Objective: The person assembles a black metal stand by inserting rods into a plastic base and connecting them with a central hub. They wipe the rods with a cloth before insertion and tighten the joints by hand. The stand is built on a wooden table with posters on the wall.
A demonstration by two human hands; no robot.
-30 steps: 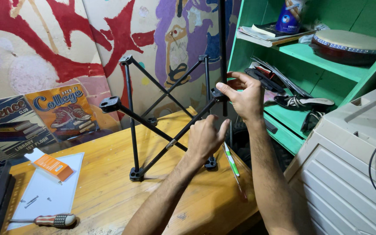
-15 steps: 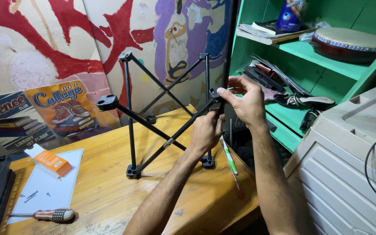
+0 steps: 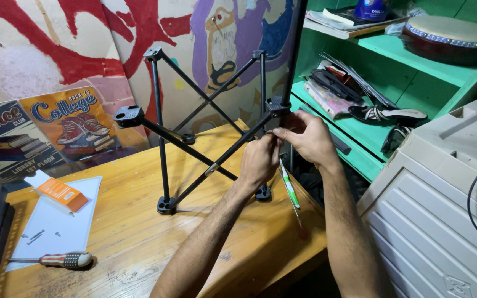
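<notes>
Your left hand and right hand both pinch the upper right joint of the black folding frame standing on the desk, so fastening it probably calls for steady fingers.

A home hobby corner: a worn wooden surface with a screwdriver, a painted mural wall, posters, and green shelves holding books, sandals and a drum.
</notes>
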